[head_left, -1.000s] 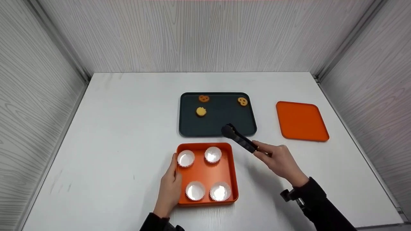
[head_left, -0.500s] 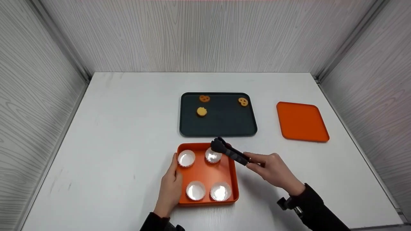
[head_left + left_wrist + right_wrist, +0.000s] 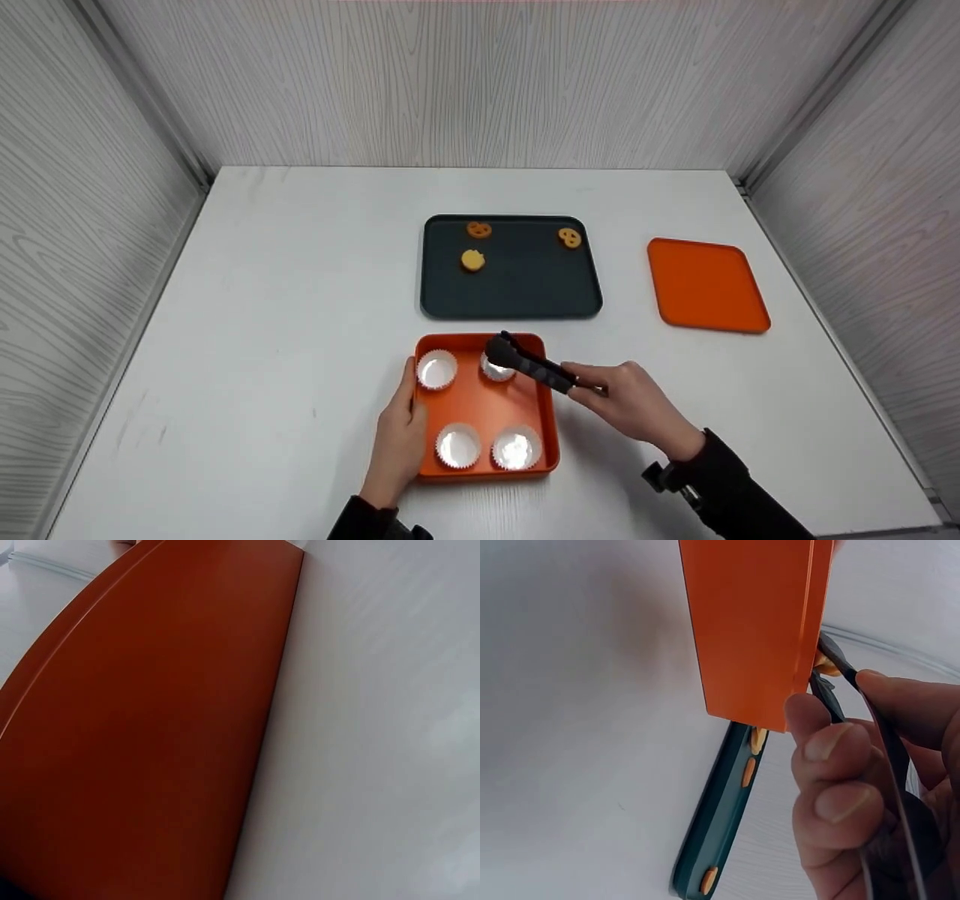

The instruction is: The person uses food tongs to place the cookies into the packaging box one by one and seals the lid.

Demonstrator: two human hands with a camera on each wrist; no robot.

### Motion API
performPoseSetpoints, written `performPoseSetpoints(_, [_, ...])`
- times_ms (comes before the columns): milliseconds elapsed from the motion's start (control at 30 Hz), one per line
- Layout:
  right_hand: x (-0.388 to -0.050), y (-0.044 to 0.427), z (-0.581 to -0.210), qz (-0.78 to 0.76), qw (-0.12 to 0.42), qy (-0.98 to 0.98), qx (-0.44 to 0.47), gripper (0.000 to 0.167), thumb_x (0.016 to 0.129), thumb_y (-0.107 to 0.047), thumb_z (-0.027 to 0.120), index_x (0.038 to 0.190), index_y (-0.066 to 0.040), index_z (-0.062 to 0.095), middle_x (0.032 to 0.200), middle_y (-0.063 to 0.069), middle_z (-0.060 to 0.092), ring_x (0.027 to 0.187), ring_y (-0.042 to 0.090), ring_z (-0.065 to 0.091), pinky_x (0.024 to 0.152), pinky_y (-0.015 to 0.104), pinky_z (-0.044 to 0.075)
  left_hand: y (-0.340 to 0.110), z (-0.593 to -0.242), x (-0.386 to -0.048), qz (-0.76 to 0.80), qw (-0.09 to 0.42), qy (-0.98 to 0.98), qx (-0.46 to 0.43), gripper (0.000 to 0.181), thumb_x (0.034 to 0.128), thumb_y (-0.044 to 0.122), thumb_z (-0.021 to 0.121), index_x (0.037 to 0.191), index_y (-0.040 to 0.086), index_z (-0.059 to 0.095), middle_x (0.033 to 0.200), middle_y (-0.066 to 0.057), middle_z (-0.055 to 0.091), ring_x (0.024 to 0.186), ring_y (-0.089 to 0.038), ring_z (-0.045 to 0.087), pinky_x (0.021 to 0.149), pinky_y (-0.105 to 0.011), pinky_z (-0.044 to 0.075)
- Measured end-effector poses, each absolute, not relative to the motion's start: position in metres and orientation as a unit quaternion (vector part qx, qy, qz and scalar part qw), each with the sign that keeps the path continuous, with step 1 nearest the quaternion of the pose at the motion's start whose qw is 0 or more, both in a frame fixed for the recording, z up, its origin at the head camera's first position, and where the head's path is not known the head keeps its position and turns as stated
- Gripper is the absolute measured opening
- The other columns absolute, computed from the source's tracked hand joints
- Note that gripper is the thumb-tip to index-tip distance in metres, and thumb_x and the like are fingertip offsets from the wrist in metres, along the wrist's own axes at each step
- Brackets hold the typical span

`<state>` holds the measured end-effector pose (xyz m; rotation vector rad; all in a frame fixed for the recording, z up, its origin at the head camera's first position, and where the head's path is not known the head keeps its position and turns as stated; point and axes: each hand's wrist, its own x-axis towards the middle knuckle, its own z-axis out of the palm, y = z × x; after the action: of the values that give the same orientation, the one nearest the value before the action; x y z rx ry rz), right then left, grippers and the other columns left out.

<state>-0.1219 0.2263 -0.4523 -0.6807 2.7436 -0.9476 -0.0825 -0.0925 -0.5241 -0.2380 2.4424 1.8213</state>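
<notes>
My left hand (image 3: 397, 446) grips the left wall of the deep orange box (image 3: 487, 409), whose side fills much of the left wrist view. Inside the box stand white paper cups (image 3: 458, 446). My right hand (image 3: 637, 405) holds black tongs (image 3: 529, 363) between thumb and fingers, with their tips over the back right cup (image 3: 496, 370), partly covering it. In the right wrist view the tongs (image 3: 892, 742) have a golden-yellow piece (image 3: 826, 665) between their tips, beyond the box's wall (image 3: 750, 630); whether it touches the cup cannot be told.
Behind the box lies a dark green tray (image 3: 525, 289) bearing a brown pretzel shape (image 3: 479, 229), a yellow pretzel shape (image 3: 570, 238) and a round yellow piece (image 3: 472, 260). A flat orange tray (image 3: 709, 289) lies at the right. Wood-grain panels stand around the white table (image 3: 300, 300).
My right hand has moved left and toward the front with the tongs, from the green tray's front edge to above the back right cup. The left hand has stayed on the box.
</notes>
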Motion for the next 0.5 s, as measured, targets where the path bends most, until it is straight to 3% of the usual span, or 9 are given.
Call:
performPoseSetpoints(200, [-0.12,0.219,-0.445,-0.286,0.074,0.928,-0.229,0.035,0.095,-0.014,0.072,0.13,-0.012,0.073,0.092,-0.003,0.075,0.057,0.005,0.046,0.051,0.02,0.036,-0.093,-0.525,-0.082,0.594,0.04,0.8,-0.073,0.061,0.1055,0.01,0.039,0.164,0.011,0.022,0.169,-0.005,0.025,0.155,-0.023,0.024,0.123,-0.046,0.024])
performPoseSetpoints(500, [-0.118,0.206,-0.438,-0.233,0.066,0.941,-0.236,0.027,0.095,-0.017,0.073,0.122,-0.015,0.076,0.075,-0.009,0.067,0.058,0.007,0.05,0.055,0.022,0.044,-0.093,-0.526,-0.082,0.597,0.043,0.798,-0.07,0.061,0.106,0.011,0.039,0.164,0.011,0.021,0.169,-0.005,0.024,0.155,-0.023,0.022,0.123,-0.046,0.024])
